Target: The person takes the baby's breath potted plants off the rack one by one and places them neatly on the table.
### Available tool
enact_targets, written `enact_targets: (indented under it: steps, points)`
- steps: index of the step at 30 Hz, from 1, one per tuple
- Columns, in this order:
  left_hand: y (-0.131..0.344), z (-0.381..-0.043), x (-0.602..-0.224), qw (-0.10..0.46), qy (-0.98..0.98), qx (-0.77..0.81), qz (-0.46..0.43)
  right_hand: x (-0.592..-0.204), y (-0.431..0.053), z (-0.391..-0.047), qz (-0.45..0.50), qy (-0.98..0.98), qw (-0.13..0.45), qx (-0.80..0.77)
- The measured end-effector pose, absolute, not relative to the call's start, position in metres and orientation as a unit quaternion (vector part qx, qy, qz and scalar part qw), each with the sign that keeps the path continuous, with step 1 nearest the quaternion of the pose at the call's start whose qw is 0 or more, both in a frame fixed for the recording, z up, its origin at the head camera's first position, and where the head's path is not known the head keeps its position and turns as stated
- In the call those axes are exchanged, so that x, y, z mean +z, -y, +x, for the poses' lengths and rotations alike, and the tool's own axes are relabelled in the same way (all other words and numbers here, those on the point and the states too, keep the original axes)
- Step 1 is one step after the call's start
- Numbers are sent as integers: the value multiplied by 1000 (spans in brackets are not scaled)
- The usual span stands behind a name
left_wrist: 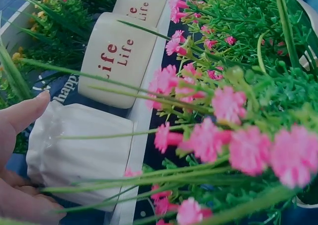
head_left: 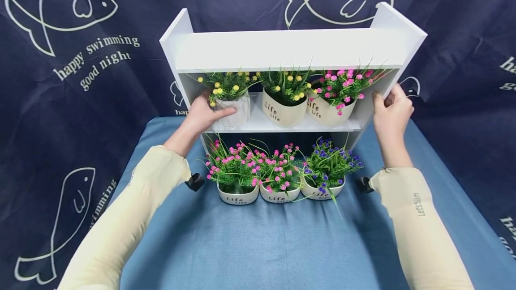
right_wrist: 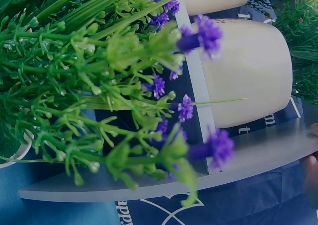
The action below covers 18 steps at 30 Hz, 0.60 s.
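Observation:
My left hand [head_left: 203,114] holds a ruffled white flowerpot [head_left: 240,111] with yellow flowers, at the left end of the white shelf unit's [head_left: 282,50] middle board. The thumb lies across the pot's front; in the left wrist view the pot [left_wrist: 84,155] sits between thumb and fingers. My right hand [head_left: 392,117] grips the unit's right side panel by its front edge, thumb on the inner face. Beside the white pot stand a cream "Life" pot [head_left: 284,110] with yellow flowers and another cream pot [head_left: 330,113] with pink flowers, their sides close together.
Before the unit, three low "Life" pots stand in a row on the blue cloth [head_left: 258,245]: two pink-flowered, a left one [head_left: 238,196] and a middle one [head_left: 280,195], and a blue-purple-flowered one [head_left: 322,190]. A dark fish-print curtain [head_left: 133,8] hangs behind.

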<state>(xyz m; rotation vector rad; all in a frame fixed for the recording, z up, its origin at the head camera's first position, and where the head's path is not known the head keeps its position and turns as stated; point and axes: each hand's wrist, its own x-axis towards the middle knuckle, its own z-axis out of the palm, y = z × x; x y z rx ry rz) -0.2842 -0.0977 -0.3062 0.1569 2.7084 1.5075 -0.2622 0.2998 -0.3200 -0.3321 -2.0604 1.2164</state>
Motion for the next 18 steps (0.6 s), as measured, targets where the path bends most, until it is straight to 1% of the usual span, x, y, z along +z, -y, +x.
enact_targets:
  steps: [10,18]
  points:
    - [89,-292,-310,-13,-866,499,34,-321,-301,-262,-129,802,357,462]
    - [86,-298,-313,-48,-862,501,63,-319,-299,-260,-129,800,355,465]
